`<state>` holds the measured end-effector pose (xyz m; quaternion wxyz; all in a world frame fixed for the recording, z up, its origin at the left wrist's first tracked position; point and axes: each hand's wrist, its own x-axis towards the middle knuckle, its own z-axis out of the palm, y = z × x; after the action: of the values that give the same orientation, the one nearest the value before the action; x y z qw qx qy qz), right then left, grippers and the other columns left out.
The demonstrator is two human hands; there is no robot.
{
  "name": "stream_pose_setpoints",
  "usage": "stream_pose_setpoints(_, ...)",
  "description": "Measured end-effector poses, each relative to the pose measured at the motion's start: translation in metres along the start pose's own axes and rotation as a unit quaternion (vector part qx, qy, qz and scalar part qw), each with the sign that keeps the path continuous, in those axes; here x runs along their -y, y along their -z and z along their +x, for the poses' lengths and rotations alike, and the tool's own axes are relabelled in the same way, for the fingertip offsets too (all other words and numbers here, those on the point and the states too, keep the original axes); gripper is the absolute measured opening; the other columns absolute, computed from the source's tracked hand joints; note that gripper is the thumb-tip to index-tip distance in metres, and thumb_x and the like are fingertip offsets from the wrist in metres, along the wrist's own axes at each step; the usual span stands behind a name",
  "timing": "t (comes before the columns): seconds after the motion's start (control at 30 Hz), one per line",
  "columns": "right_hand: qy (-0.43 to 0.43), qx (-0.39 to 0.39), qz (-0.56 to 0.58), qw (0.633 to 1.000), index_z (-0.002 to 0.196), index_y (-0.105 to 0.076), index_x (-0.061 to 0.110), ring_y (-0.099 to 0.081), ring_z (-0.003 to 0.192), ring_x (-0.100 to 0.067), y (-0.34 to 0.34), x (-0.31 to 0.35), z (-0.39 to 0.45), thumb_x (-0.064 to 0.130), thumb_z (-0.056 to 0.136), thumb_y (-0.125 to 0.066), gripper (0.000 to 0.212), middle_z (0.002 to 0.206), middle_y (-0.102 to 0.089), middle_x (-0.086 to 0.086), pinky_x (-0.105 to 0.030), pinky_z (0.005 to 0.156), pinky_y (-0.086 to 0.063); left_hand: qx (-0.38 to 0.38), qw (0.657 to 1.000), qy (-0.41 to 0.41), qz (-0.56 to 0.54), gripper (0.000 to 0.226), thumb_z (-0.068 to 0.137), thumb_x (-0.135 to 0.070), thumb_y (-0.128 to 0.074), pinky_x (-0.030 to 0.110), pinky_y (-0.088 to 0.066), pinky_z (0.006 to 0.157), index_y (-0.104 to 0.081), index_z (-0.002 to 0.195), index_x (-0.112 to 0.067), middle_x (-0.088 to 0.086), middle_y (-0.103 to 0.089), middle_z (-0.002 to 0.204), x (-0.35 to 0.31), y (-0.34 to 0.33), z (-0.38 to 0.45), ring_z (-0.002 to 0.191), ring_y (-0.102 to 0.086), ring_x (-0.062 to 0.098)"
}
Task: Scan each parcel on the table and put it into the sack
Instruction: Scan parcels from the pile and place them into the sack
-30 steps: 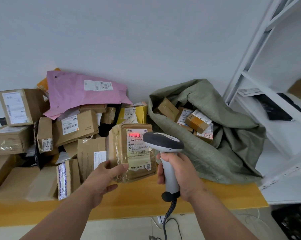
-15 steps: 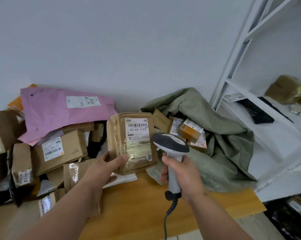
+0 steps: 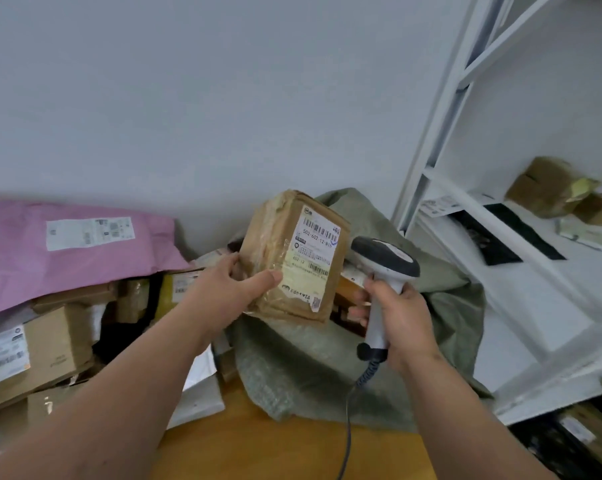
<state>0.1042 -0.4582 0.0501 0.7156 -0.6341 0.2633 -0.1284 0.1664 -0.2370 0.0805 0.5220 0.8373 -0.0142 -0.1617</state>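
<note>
The left hand [image 3: 223, 289] grips one brown tape-wrapped cardboard parcel [image 3: 292, 258] by its left edge, thumb across the front, fingers behind, held tilted above the open grey-green woven sack [image 3: 310, 368]. The right hand [image 3: 400, 320] wraps around one grey-and-white handheld scanner [image 3: 382, 271], just beside the parcel.

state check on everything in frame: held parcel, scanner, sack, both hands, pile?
taped brown parcel: held in the air over the sack's mouth, label facing the camera
scanner: held upright beside the parcel, no red light showing on the label
green sack: open, boxes partly visible inside
left hand: grip on the parcel's left edge
right hand: grip round the scanner handle
pink mailer: lying on the box pile, label up
</note>
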Motion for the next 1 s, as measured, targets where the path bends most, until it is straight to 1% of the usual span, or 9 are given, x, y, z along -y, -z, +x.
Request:
stream_pose_setpoints(0.1,-0.012,0.013,-0.009,1.0,0.101,-0.061,0.019,-0.075,0.075,-0.024,0.019,0.009,0.048,0.017,0.092,-0.066,0.011,0.092,-0.072,-0.006,-0.041,0.069,-0.058,0.01,0.996,0.053,0.066,0.112,0.053,-0.085,-0.067,0.045,-0.045,0.103,-0.043,0.146,-0.027,0.001,-0.057,0.122,-0.016,-0.02,0.028,0.109,-0.057,0.023)
stream_pose_setpoints(0.17,-0.017,0.03,-0.019,0.999,0.098,-0.06,0.021,-0.075,0.083,-0.027,0.028,0.012,0.078,0.018,0.092,-0.065,0.008,0.094,-0.071,-0.003,-0.038,0.068,-0.056,0.018,0.992,0.09,0.09,0.114,0.045,-0.089,-0.064,0.049,-0.042,0.107,-0.05,0.141,-0.027,0.004,-0.059,0.124,-0.022,-0.031,0.042,0.114,-0.056,0.026)
stream_pose_setpoints(0.33,-0.076,0.091,-0.04,0.992,0.098,-0.063,0.023,-0.073,0.084,-0.023,0.027,0.01,0.142,0.022,0.092,-0.067,0.007,0.09,-0.072,-0.003,-0.04,0.08,-0.06,-0.028,0.984,0.141,0.108,0.085,0.072,-0.076,-0.061,0.043,-0.041,0.106,-0.054,0.137,-0.023,0.005,-0.06,0.129,-0.022,-0.053,0.067,0.118,-0.055,0.026)
stream_pose_setpoints(0.43,-0.096,0.125,-0.087,0.984,0.107,-0.066,0.019,-0.071,0.088,-0.027,0.022,0.005,0.168,0.03,0.089,-0.068,0.021,0.093,-0.072,-0.008,-0.045,0.085,-0.057,-0.05,0.98,0.157,0.115,0.084,0.075,-0.077,-0.057,0.04,-0.04,0.1,-0.052,0.139,-0.023,0.003,-0.061,0.125,-0.022,-0.061,0.077,0.118,-0.055,0.025)
stream_pose_setpoints(0.5,-0.107,0.136,-0.099,0.98,0.109,-0.065,0.018,-0.067,0.088,-0.029,0.019,0.002,0.182,0.033,0.089,-0.068,0.026,0.094,-0.07,-0.01,-0.042,0.083,-0.054,-0.071,0.977,0.164,0.118,0.084,0.077,-0.077,-0.055,0.037,-0.04,0.093,-0.051,0.14,-0.022,0.001,-0.062,0.116,-0.024,-0.064,0.083,0.113,-0.056,0.023)
stream_pose_setpoints(0.6,-0.112,0.13,-0.092,0.981,0.111,-0.063,0.017,-0.063,0.09,-0.029,0.011,0.004,0.202,0.033,0.089,-0.068,0.028,0.098,-0.065,-0.011,-0.041,0.083,-0.052,-0.1,0.971,0.172,0.132,0.089,0.074,-0.081,-0.054,0.037,-0.047,0.095,-0.051,0.141,-0.021,0.001,-0.064,0.112,-0.025,-0.068,0.096,0.108,-0.059,0.023)
stream_pose_setpoints(0.73,-0.071,0.116,-0.078,0.988,0.115,-0.062,0.019,-0.062,0.102,-0.026,0.0,0.017,0.223,0.033,0.087,-0.068,0.032,0.106,-0.065,-0.006,-0.046,0.096,-0.05,-0.119,0.968,0.18,0.13,0.091,0.072,-0.082,-0.054,0.044,-0.055,0.091,-0.052,0.14,-0.021,-0.005,-0.063,0.098,-0.024,-0.072,0.112,0.1,-0.062,0.023)
stream_pose_setpoints(0.83,-0.015,0.109,-0.052,0.993,0.108,-0.064,0.023,-0.064,0.104,-0.022,-0.012,0.04,0.233,0.033,0.085,-0.069,0.026,0.107,-0.069,-0.002,-0.046,0.099,-0.05,-0.136,0.966,0.184,0.118,0.09,0.073,-0.081,-0.055,0.042,-0.057,0.086,-0.052,0.14,-0.021,0.0,-0.064,0.105,-0.028,-0.077,0.122,0.097,-0.062,0.022)
stream_pose_setpoints(1.0,0.079,0.122,0.016,0.989,0.097,-0.065,0.018,-0.062,0.08,-0.011,-0.031,0.09,0.233,0.027,0.086,-0.069,0.015,0.082,-0.065,0.006,-0.031,0.075,-0.05,-0.161,0.967,0.182,0.073,0.098,0.066,-0.082,-0.06,0.04,-0.059,0.079,-0.046,0.139,-0.018,0.003,-0.062,0.113,-0.034,-0.089,0.142,0.094,-0.062,0.021)
